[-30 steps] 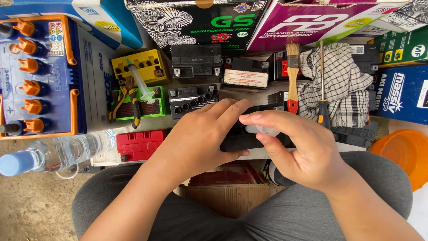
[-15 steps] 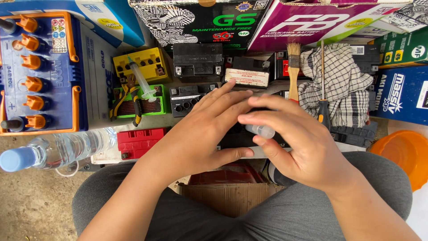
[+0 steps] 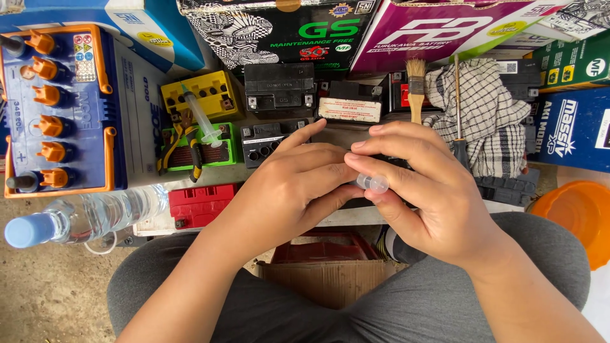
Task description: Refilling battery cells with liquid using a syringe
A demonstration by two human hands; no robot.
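Two hands are crowding together over the small black battery [image 3: 330,204] in front of you: your left hand [image 3: 289,190], which was lying flat half a second ago, is now curling its fingers in around the casing. Your right hand [image 3: 426,197] is pinching a small clear cap [image 3: 372,183] between thumb and fingertips, just above the battery's right part, suggesting you are bracing the battery while working the cap.

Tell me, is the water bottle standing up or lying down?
Lying down. The clear water bottle rests on its side on the ground, its blue cap pointing left, beside the red battery.
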